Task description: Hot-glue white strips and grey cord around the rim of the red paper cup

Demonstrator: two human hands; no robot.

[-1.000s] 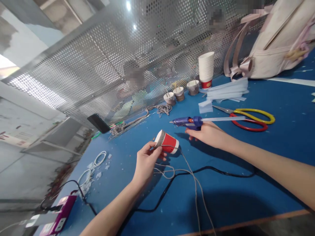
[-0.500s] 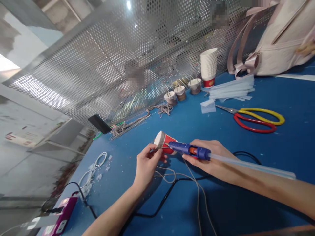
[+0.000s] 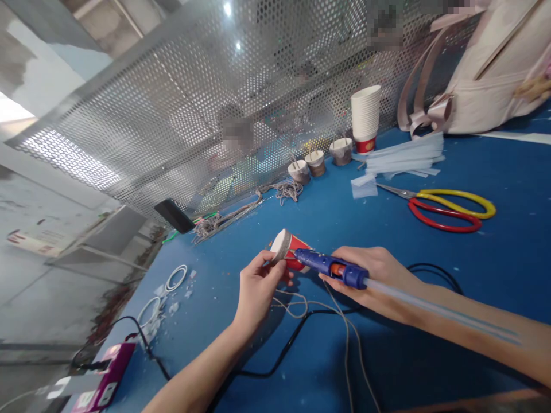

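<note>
My left hand point(image 3: 261, 287) is closed around a red and white paper cup point(image 3: 297, 245), which lies tilted on its side above the table. Grey cord point(image 3: 282, 245) is wound round the cup near its white end, and its loose length trails down toward me. My right hand point(image 3: 370, 275) grips a blue hot glue gun point(image 3: 316, 260), its nozzle at the red side of the cup beside the cord. A long clear glue stick point(image 3: 430, 307) sticks out of the gun's back, over my right forearm.
Scissors point(image 3: 447, 209) lie at the right beside pale strips point(image 3: 404, 155). Behind stand stacked paper cups point(image 3: 365, 117) and several small cord-wrapped cups point(image 3: 315, 164), before a perforated metal screen point(image 3: 172, 115). A phone point(image 3: 173, 216), white rings point(image 3: 176, 278) and a purple power strip point(image 3: 112, 373) are leftward; a black cable point(image 3: 279, 361) crosses the table.
The back end of the glue gun and its glue stick have dipped slightly. My left hand and the cup have barely moved, and the nozzle stays at the cup.
</note>
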